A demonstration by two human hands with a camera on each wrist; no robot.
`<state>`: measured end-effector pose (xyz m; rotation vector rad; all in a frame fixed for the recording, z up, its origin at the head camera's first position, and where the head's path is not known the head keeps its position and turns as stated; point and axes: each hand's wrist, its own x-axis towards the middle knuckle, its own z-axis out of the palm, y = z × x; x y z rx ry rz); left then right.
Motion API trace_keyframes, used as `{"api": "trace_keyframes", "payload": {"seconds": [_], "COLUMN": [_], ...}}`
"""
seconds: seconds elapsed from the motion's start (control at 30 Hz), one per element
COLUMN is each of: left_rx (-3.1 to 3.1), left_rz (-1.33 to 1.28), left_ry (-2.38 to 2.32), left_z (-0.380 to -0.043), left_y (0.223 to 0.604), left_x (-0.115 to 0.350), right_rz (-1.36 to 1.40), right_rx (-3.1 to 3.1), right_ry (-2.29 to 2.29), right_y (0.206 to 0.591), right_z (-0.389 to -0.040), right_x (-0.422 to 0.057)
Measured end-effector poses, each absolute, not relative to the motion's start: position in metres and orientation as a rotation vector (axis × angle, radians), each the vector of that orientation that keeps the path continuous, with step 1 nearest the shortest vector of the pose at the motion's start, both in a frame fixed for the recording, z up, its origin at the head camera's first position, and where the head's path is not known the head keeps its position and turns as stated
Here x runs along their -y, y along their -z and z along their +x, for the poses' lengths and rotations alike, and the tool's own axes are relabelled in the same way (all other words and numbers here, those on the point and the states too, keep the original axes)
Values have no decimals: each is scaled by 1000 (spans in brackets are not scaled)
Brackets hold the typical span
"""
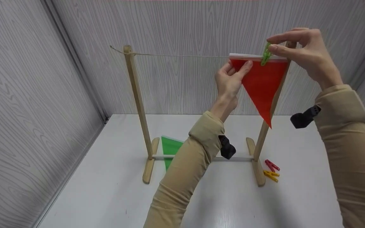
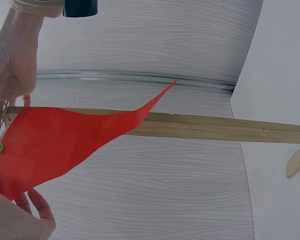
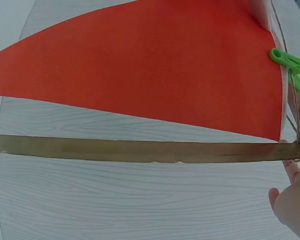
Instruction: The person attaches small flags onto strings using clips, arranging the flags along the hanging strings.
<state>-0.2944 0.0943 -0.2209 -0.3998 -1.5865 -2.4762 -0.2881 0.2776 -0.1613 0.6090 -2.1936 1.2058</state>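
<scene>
A red triangular pennant (image 1: 262, 80) with a white top band hangs point down at the right end of a string (image 1: 179, 56). My left hand (image 1: 228, 83) pinches its upper left corner, thumb in front and fingers behind. At the top edge, my right hand (image 1: 312, 53) holds a small green clothespin (image 1: 266, 56) between thumb and fingers, near the right post. In the right wrist view the clothespin (image 3: 289, 63) straddles the white band and the string. The pennant's tip (image 2: 160, 96) curls across the post in the left wrist view.
A wooden frame with a left post (image 1: 136, 95) and right post (image 1: 262, 136) stands on the white table (image 1: 106, 190). Behind my left sleeve lies a green pennant (image 1: 170, 146), partly hidden. A red clothespin (image 1: 272, 165) and a yellow clothespin (image 1: 271, 175) lie beside the right foot.
</scene>
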Motion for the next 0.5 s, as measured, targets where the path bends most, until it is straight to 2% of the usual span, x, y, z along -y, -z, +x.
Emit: {"api": "trace_keyframes", "payload": {"seconds": [0.5], "left_rx": [1598], "left_rz": [-379], "left_ry": [2479], "left_z": [-297], "left_y": [224], "left_x": [-91], "right_rz": [676], "right_rx": [2174], "right_ry": [-1254], "right_y": [162], "right_z": [-291], "right_x": [-276]}}
